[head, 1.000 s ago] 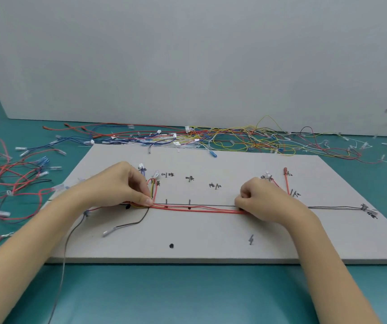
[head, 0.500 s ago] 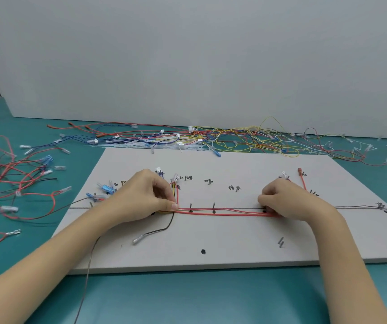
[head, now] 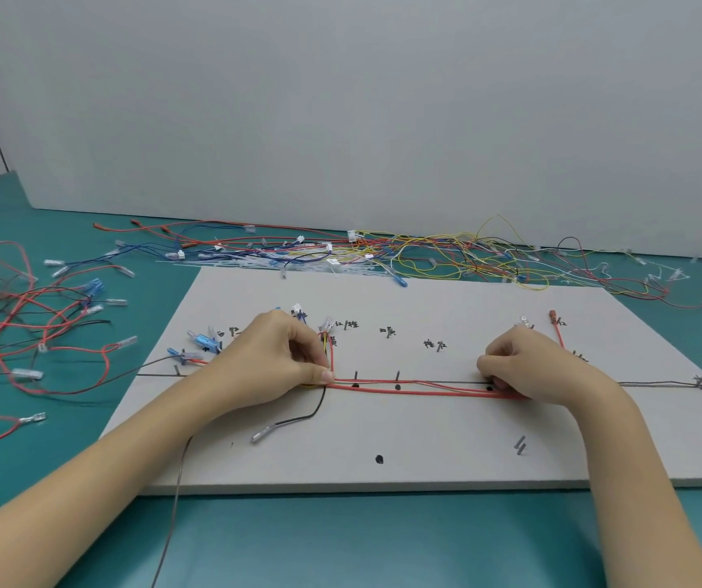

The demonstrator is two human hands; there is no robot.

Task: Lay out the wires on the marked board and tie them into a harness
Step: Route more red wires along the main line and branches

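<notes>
Now both hands pinch the red wires (head: 417,387) flat on the board (head: 447,451): left hand (head: 281,358) at the bend, right hand (head: 527,367) at the other end. Laying-out step, approx.; next they likely need a tie.

We see a matt, pale grey board (head: 447,443), kind of foam or card, with black marker marks. The red wires (head: 417,387) have smooth, slightly shiny plastic insulation, and loose ones end in clear plastic sleeves with bare metal terminals (head: 34,418). The teal bench (head: 341,541) looks smooth, faintly satin.
</notes>
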